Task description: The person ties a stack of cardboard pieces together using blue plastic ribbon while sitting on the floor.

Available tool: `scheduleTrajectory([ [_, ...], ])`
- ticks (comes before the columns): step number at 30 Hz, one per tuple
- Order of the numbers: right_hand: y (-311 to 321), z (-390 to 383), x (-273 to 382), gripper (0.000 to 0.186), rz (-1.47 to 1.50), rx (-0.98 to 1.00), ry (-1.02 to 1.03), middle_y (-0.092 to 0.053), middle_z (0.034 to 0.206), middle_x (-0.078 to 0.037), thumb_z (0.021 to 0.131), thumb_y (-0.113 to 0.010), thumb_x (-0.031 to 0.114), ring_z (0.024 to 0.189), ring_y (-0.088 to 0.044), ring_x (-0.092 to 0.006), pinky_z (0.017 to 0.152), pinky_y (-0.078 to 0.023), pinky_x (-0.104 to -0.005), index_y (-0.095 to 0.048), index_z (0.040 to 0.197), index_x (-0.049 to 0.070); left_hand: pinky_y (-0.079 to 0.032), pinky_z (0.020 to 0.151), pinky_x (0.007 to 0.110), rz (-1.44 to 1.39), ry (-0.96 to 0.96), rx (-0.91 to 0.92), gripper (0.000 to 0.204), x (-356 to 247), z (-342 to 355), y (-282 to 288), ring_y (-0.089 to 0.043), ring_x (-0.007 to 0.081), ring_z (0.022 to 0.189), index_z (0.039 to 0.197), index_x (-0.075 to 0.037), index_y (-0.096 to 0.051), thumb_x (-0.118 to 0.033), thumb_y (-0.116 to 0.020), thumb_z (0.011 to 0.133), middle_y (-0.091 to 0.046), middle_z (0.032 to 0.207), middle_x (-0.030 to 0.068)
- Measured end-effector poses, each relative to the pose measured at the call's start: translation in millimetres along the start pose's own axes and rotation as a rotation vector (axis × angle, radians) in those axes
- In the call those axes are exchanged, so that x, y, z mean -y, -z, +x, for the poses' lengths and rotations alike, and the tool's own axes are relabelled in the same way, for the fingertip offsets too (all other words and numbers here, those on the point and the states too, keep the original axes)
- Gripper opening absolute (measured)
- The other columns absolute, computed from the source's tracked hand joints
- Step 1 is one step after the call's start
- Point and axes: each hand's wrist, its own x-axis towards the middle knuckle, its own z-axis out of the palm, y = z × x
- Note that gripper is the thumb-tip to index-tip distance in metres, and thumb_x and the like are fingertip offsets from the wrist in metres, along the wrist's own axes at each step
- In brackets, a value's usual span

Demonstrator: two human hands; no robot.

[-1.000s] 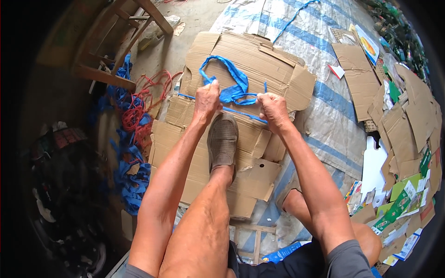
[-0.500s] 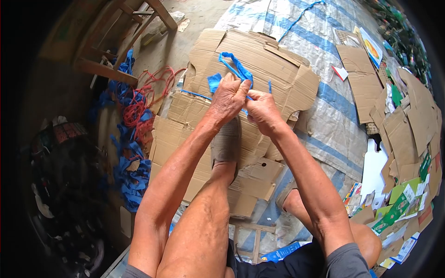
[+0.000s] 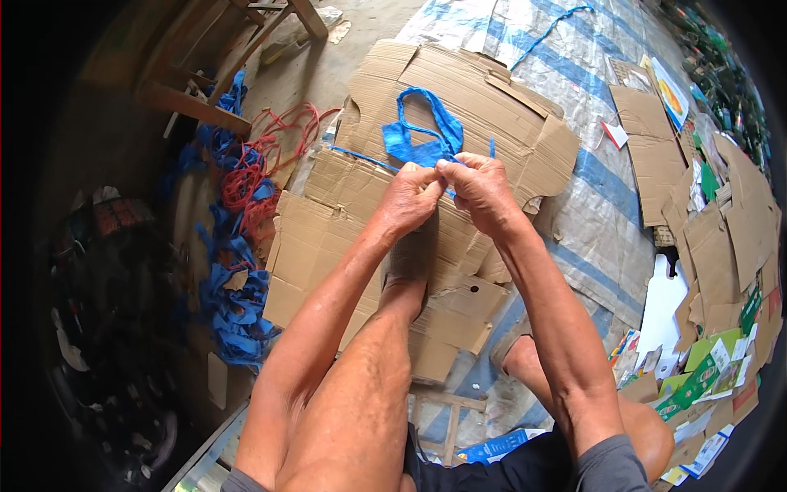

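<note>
A stack of flattened cardboard [image 3: 381,94] lies before me, with my shoe [image 3: 411,261] pressed down on it. A blue plastic strip [image 3: 449,127] runs over the cardboard, its loose end forming a loop beyond my fingers. My left hand [image 3: 407,199] is closed in a pinch on this strip. Close beside it, almost touching, my right hand [image 3: 484,189] grips the same strip between thumb and fingers. The part of the strip between the fingertips is mostly hidden. A thin stretch of blue strip [image 3: 365,159] crosses the cardboard to the left.
Tangled blue strips [image 3: 238,303] and red string [image 3: 246,180] lie at the left, below a wooden chair frame [image 3: 188,107]. Loose cardboard pieces [image 3: 717,238] are heaped at the right. A blue-and-white striped sheet [image 3: 602,184] covers the floor. Bottles [image 3: 721,82] show at the far right.
My hands have shifted, the left one dropping lower and the right one moving slightly right. The blue strip's loop now spreads wider above the fingers. The view has shifted slightly.
</note>
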Motion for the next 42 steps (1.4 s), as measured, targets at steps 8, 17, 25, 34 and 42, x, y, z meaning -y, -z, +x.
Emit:
scheduleTrajectory([
  [8,6.7,2.0,-2.5,0.014,-0.003,-0.013,-0.006,-0.054,0.06,0.003,0.087,-0.071,0.014,0.041,-0.038,-0.0031,0.037,-0.027,-0.021,-0.066,0.077,0.005,-0.049,0.076,0.049,0.389,0.074,0.112,0.022,-10.0,2.3,-0.7,-0.063,0.0392,0.089,0.099,-0.007,-0.065,-0.024,-0.052,0.1,-0.064,0.095,0.0183],
  [17,18.5,3.9,2.0,0.019,0.023,-0.108,-0.006,-0.044,0.056,0.007,0.092,-0.068,0.02,0.043,-0.035,-0.0031,0.039,-0.029,-0.0229,-0.064,0.08,0.006,-0.051,0.071,0.053,0.577,0.126,0.163,0.033,-23.9,9.7,-0.5,-0.064,0.0451,0.082,0.085,-0.004,-0.064,-0.03,-0.051,0.098,-0.066,0.086,0.0217],
  [25,25.3,0.4,10.6,0.03,0.416,-0.18,0.036,-0.027,0.055,0.009,0.105,-0.05,0.029,0.044,-0.023,-0.0049,0.043,-0.024,-0.0247,-0.058,0.091,0.004,-0.053,0.066,0.055,0.692,0.091,0.178,0.04,-25.3,16.0,-7.5,-0.068,0.0435,0.074,0.078,-0.001,-0.069,-0.032,-0.051,0.097,-0.067,0.076,0.0244],
  [34,-1.1,-9.1,20.6,0.026,0.351,-0.054,0.181,-0.03,0.056,0.008,0.103,-0.054,0.027,0.047,-0.026,-0.0042,0.044,-0.026,-0.023,-0.06,0.092,0.004,-0.055,0.066,0.054,0.737,0.062,0.29,0.038,-32.9,15.2,-8.3,-0.069,0.0426,0.073,0.079,0.0,-0.068,-0.031,-0.052,0.094,-0.068,0.075,0.0248],
  [42,-29.6,-9.4,32.2,0.027,-0.025,0.019,0.234,-0.043,0.059,0.007,0.103,-0.054,0.023,0.052,-0.035,-0.0023,0.047,-0.031,-0.0223,-0.066,0.088,0.005,-0.054,0.068,0.053,0.691,0.071,0.393,0.026,-39.5,18.0,-5.2,-0.069,0.0424,0.081,0.088,-0.001,-0.067,-0.025,-0.058,0.087,-0.071,0.085,0.0224],
])
